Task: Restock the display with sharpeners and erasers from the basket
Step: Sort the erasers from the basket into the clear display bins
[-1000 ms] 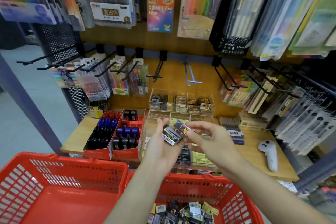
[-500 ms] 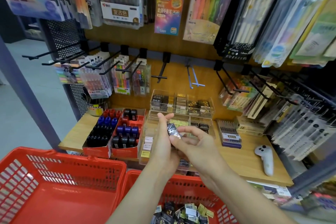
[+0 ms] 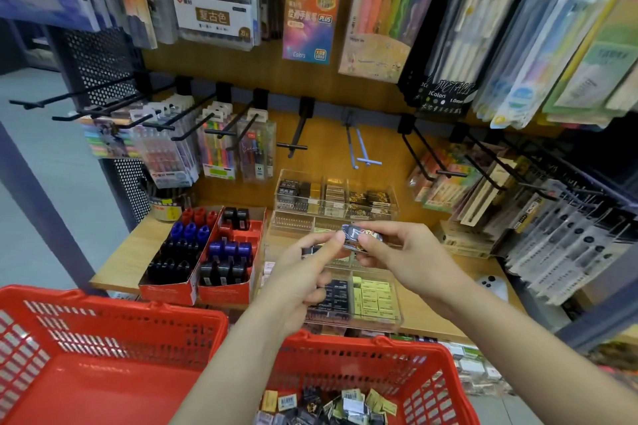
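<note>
left hand [image 3: 303, 272]: fingers curled, pinching left end of a small wrapped eraser [image 3: 359, 236] | right hand [image 3: 411, 252]: pinching its right end | eraser: between both hands, above clear display tray [image 3: 376, 300] | red basket [image 3: 373, 348]: below hands, holds loose packets

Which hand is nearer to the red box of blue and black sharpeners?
Left. The left hand is just right of the red sharpener box, pinching one end of a small wrapped eraser. The right hand holds the eraser's other end, farther right, over the clear tray.
</note>
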